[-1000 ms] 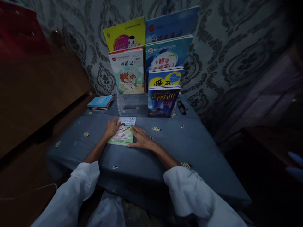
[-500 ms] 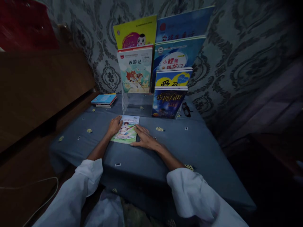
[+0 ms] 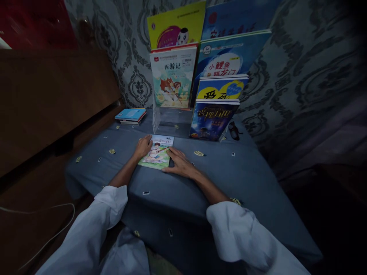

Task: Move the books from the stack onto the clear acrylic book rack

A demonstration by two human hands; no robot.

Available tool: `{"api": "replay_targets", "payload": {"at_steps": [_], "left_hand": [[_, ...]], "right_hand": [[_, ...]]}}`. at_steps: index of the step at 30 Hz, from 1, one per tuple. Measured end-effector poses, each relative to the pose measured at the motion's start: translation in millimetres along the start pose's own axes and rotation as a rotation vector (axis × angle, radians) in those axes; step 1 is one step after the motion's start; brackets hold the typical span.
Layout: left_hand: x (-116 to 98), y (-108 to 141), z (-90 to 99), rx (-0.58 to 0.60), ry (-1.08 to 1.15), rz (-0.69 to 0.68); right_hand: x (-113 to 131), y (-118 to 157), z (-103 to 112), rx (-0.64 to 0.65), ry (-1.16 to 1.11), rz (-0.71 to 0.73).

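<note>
A thin book (image 3: 157, 153) with a child on its green and white cover lies flat on the blue-grey tablecloth (image 3: 241, 179). On its left edge rests my left hand (image 3: 143, 148), fingers stretched out. My right hand (image 3: 180, 163) touches the book's right edge, with the thumb apart from the extended fingers. Beyond the book stands a clear tiered rack (image 3: 171, 128) holding several upright books, among them a white and teal one (image 3: 174, 80) on the left and a dark blue one (image 3: 212, 121) at the lower right.
A small stack of books (image 3: 130, 115) lies at the table's back left. Dark glasses (image 3: 234, 131) sit right of the rack. A brown wooden cabinet (image 3: 54, 103) stands to the left, with a red item (image 3: 37, 23) on top. A white cable (image 3: 61, 236) hangs at the lower left.
The view has shifted, so the table, rack and books appear slightly further right and higher. Both hands remain on the book's two sides.
</note>
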State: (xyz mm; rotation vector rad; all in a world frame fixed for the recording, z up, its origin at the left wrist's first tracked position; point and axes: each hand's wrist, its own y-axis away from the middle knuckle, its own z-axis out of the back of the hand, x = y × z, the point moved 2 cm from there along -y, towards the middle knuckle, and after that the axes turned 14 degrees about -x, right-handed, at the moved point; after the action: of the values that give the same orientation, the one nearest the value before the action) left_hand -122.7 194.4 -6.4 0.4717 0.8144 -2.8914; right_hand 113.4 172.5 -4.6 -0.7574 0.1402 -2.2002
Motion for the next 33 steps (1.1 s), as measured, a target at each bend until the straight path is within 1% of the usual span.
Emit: {"api": "replay_targets", "payload": {"at_steps": [4, 10, 14, 20, 27, 33], "left_hand": [[0, 0, 0.9, -0.002, 0.003, 0.002], [-2, -1, 3.1, -0.001, 0.020, 0.005], [-3, 0, 6.0, -0.008, 0.024, 0.019], [-3, 0, 9.7, -0.025, 0.039, 0.037], [-1, -2, 10.5, -0.030, 0.048, 0.049], [-2, -1, 9.0, -0.009, 0.026, 0.039]], "right_hand": [[1, 0, 0, 0.000, 0.003, 0.009], [-4, 0, -4, -0.045, -0.016, 0.061], [-3, -1, -4, -0.042, 0.000, 0.040], [4, -2, -1, -0.005, 0.038, 0.017], [-2, -1, -5, -0.063, -0.001, 0.044], [-2, 0, -4, -0.067, -0.004, 0.024]]}}
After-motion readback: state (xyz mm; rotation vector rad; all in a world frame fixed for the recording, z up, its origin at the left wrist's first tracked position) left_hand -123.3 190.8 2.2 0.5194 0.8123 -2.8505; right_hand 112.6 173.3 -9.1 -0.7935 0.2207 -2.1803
